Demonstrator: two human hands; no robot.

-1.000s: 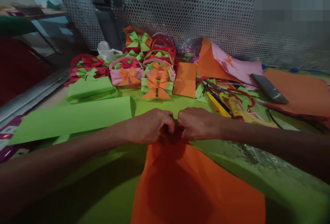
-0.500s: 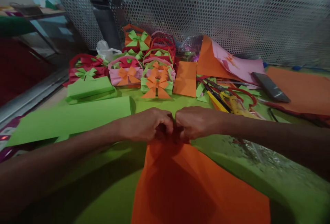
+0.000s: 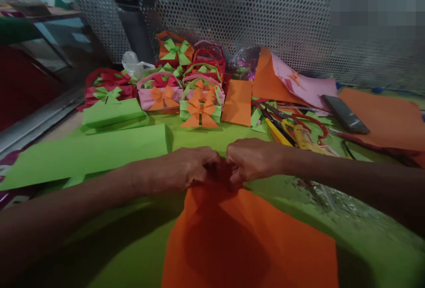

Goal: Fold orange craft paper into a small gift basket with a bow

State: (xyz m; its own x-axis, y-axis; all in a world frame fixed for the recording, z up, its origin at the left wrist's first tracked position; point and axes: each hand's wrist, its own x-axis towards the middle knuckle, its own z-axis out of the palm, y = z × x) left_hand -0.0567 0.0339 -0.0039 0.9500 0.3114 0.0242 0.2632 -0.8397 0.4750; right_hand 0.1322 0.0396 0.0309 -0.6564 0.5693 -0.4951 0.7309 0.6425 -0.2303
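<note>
An orange paper sheet is bent up at its far end and spreads toward me over the green surface. My left hand is closed on the left side of that far end, with the fingers curled. Gripping the right side of the same end is my right hand, the thumb pressed against the curled fingers. The two hands are close together, a narrow gap between them. The paper's far edge is partly hidden by the knuckles and lies in shadow.
Several small paper baskets with bows stand behind my hands. Folded green paper and a flat green sheet lie left. At right are scissors, a yellow cutter, a phone and orange paper. A dark bottle leans behind.
My left hand has shifted slightly down and left and turned a little. The right hand keeps nearly the same place. The orange paper's near part has moved a little left.
</note>
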